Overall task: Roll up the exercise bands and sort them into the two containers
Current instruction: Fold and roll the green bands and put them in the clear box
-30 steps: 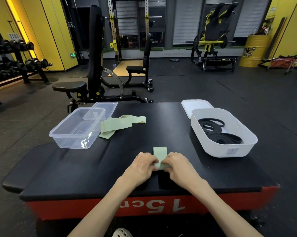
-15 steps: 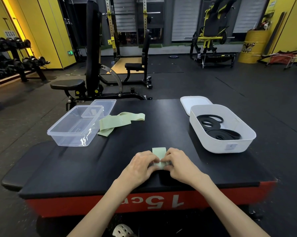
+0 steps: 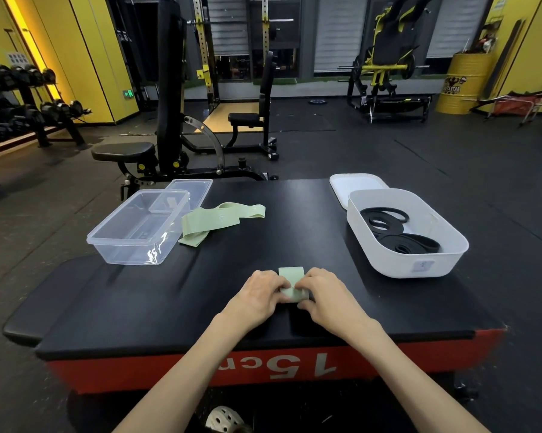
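Both hands at the bench's (image 3: 263, 195) near edge: left hand (image 3: 257, 295) and right hand (image 3: 326, 296) curl fingers around a partly rolled green band (image 3: 291, 284), flat end pointing away. Second green band (image 3: 219, 218) lies loose beside the clear box (image 3: 138, 226), far-left corner. White tub (image 3: 419, 260) at right edge holds black bands (image 3: 398, 232).

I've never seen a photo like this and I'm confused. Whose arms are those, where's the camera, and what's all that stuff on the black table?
No machine here: these are a person's two bare hands. The picture comes from a camera worn on their head, looking forward and down. The left hand and right hand pinch a partly rolled green band on the black padded platform. Some loose green bands lie beside a clear container. The white container holds black bands.
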Motion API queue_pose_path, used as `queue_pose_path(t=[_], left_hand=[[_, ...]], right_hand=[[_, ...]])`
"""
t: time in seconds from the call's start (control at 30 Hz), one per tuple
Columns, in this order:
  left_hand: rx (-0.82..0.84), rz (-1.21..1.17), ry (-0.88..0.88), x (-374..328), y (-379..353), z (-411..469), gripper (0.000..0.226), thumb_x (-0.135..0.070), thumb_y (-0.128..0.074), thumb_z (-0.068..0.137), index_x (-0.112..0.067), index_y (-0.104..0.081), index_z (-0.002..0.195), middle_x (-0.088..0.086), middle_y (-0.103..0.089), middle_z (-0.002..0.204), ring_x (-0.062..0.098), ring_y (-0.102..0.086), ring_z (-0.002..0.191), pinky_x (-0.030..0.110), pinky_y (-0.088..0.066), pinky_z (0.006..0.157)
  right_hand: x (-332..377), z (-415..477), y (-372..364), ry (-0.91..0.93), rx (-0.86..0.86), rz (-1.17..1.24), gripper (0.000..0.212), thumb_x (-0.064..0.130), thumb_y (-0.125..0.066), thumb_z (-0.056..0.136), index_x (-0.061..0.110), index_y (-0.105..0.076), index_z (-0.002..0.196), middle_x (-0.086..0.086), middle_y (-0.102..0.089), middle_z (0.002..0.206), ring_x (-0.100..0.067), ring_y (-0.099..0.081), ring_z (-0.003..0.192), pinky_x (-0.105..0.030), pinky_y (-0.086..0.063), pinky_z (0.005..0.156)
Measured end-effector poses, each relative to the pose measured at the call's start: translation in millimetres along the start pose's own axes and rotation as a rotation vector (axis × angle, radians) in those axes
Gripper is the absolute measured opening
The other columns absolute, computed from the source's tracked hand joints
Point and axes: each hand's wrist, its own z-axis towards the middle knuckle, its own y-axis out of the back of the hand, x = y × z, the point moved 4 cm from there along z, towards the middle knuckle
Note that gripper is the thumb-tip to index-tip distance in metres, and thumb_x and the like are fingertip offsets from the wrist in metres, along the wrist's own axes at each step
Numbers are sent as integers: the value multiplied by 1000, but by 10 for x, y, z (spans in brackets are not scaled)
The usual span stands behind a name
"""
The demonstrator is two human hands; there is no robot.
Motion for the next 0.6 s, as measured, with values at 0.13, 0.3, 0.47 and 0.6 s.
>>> queue_pose_path(t=[0.13, 0.3, 0.47, 0.6], left_hand=[[-11, -9, 1, 20, -12, -7, 26, -18, -57, 93, -9, -64, 117, 9, -64, 106, 23, -58, 99, 22, -39, 89], [-126, -86, -77, 5, -11, -136, 32, -20, -74, 80, -12, -63, 109, -2, -58, 102, 12, -54, 88, 24, -45, 82], [-112, -109, -34, 7, 20, -49, 27, -5, -75, 73, -7, -68, 99, 2, -60, 86, 13, -53, 75, 27, -45, 75], [-99, -117, -4, 1, 61, -7, 24, -7, -72, 79, -7, -70, 104, 2, -60, 86, 9, -49, 74, 13, -34, 76]], right_hand=[[15, 48, 9, -10, 20, -43, 24, 15, -62, 85, 15, -68, 108, -6, -59, 103, -23, -53, 99, -29, -42, 79], [0, 79, 16, -14, 26, -40, 27, 15, -59, 87, 16, -67, 114, -7, -60, 105, -24, -53, 101, -27, -40, 79], [-26, 94, -21, -45, 32, -16, 26, 15, -58, 88, 16, -66, 113, -6, -57, 104, -24, -52, 100, -26, -38, 73], [-80, 95, -15, -53, 26, 2, 20, 20, -58, 89, 12, -65, 106, -4, -54, 98, -26, -53, 100, -31, -42, 75]])
